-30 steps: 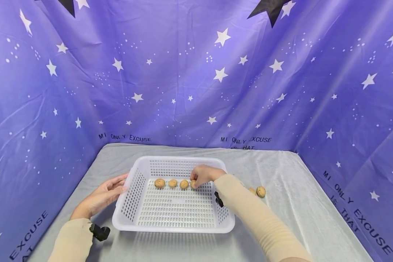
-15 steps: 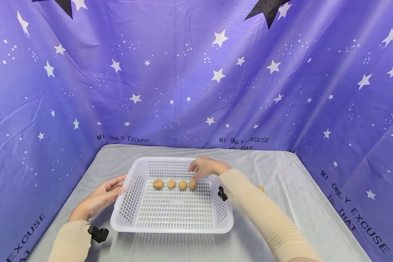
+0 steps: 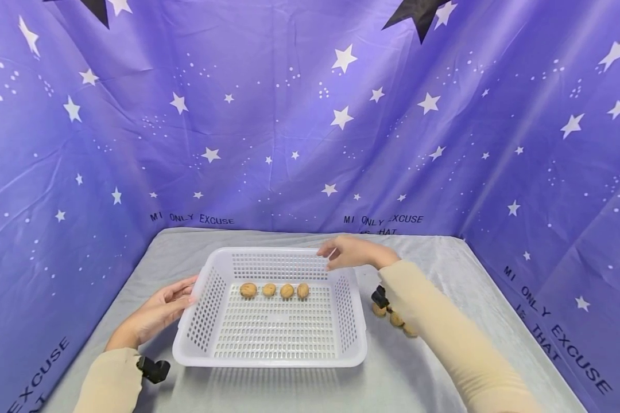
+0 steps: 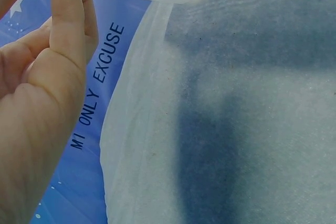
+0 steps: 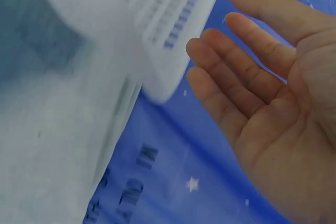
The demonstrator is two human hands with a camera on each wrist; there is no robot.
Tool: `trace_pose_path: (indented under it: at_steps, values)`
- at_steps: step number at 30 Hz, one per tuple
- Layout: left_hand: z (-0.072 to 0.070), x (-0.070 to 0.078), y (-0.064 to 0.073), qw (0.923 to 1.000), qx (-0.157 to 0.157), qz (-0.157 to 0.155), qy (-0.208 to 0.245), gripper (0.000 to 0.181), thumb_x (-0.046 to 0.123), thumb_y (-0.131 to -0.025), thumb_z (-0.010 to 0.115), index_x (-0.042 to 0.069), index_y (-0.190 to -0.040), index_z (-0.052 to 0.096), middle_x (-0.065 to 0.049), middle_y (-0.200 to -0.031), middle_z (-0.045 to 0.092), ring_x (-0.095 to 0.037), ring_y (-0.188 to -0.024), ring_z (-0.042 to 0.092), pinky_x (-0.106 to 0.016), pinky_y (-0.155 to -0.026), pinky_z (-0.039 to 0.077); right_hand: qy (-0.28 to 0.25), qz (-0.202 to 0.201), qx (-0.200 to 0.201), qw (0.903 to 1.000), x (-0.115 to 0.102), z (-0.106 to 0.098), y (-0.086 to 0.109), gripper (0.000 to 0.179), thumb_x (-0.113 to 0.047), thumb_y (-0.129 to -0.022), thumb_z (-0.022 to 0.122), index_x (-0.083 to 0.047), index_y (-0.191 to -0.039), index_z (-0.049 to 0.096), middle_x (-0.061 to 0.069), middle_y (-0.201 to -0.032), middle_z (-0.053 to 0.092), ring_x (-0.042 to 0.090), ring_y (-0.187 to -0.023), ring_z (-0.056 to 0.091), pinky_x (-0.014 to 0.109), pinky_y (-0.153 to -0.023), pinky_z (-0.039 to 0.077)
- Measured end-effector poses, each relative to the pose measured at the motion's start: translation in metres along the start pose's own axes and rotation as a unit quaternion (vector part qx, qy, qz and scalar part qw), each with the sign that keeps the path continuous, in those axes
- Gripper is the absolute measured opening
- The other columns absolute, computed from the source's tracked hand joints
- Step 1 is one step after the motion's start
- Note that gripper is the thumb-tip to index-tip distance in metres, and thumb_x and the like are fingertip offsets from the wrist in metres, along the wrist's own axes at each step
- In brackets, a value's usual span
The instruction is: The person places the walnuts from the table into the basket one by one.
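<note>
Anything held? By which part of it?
Right hand: nothing. Left hand: at the left rim of the white basket; whether gripping or only touching can't be told.

A small makeshift booth, curtained off by purple-blue fabric (image 3: 258, 115) that hangs behind and on both sides of a grey cloth-covered table (image 3: 470, 287). White stars (image 3: 344, 59) and black English lettering (image 3: 217, 220) pattern the hangings; whether home, studio or lab surrounds it cannot be told.

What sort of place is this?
Probably an improvised indoor recording booth: star-print fabric hangs around three sides of a work surface covered in grey cloth, and the person has black wrist-worn devices.
</note>
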State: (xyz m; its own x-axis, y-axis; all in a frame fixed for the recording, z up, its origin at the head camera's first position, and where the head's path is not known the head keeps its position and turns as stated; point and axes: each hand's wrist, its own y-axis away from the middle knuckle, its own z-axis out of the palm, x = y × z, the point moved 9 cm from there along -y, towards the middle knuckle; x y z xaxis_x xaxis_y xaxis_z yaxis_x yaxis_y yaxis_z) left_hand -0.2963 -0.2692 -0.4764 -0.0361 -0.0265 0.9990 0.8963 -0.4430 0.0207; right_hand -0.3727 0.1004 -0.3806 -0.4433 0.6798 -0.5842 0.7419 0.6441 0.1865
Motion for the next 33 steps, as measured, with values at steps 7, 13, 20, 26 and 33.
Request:
trace_pose_path:
  at_steps: [7, 13, 20, 26, 33]
  values:
    - [-0.001, 0.001, 0.001, 1.0, 0.003, 0.003, 0.001, 0.062, 0.0, -0.103, 0.05, -0.009, -0.155, 0.018, -0.015, -0.136, 0.054, -0.015, -0.115, 0.06, -0.028, -0.1, 0.049, 0.016, 0.018, 0.038, 0.999, 0.029, -0.025, 0.034, 0.044, -0.016, -0.089, 0.074, 0.001, -0.128, 0.064, 0.016, -0.127, 0.065, 0.036, -0.116, 0.062, 0.043, -0.095, 0.053]
    - [-0.002, 0.001, 0.001, 1.0, 0.005, 0.002, -0.003, 0.062, 0.001, -0.103, 0.05, -0.008, -0.156, 0.018, -0.013, -0.137, 0.054, -0.016, -0.117, 0.06, -0.028, -0.1, 0.049, 0.015, 0.032, 0.045, 0.9984, 0.066, -0.032, 0.062, 0.042, -0.016, -0.091, 0.073, 0.002, -0.128, 0.063, 0.018, -0.125, 0.065, 0.039, -0.115, 0.062, 0.045, -0.094, 0.054]
    - [-0.002, 0.0, 0.001, 0.9999, 0.009, 0.0, -0.006, 0.062, 0.001, -0.103, 0.051, -0.008, -0.155, 0.018, -0.012, -0.136, 0.055, -0.016, -0.116, 0.061, -0.028, -0.1, 0.05, 0.01, 0.06, 0.041, 0.9973, 0.115, -0.016, 0.094, 0.042, -0.015, -0.09, 0.071, 0.005, -0.126, 0.063, 0.024, -0.125, 0.064, 0.044, -0.115, 0.06, 0.053, -0.097, 0.05]
    - [-0.001, 0.0, 0.0, 0.9999, 0.009, -0.003, -0.007, 0.062, 0.003, -0.103, 0.052, -0.006, -0.156, 0.02, -0.012, -0.137, 0.054, -0.017, -0.118, 0.06, -0.028, -0.1, 0.049, -0.025, 0.085, 0.041, 0.9952, 0.153, 0.004, 0.121, 0.045, -0.015, -0.088, 0.074, 0.01, -0.123, 0.063, 0.025, -0.123, 0.064, 0.045, -0.114, 0.06, 0.054, -0.096, 0.05]
    - [0.0, 0.0, 0.001, 1.0, 0.002, -0.002, -0.002, 0.062, 0.002, -0.104, 0.051, -0.007, -0.156, 0.018, -0.019, -0.14, 0.05, -0.02, -0.12, 0.059, -0.028, -0.102, 0.048, -0.042, 0.086, 0.034, 0.9948, 0.168, 0.017, 0.133, 0.036, -0.016, -0.087, 0.075, 0.007, -0.114, 0.069, 0.011, -0.106, 0.072, 0.024, -0.094, 0.064, 0.037, -0.082, 0.052]
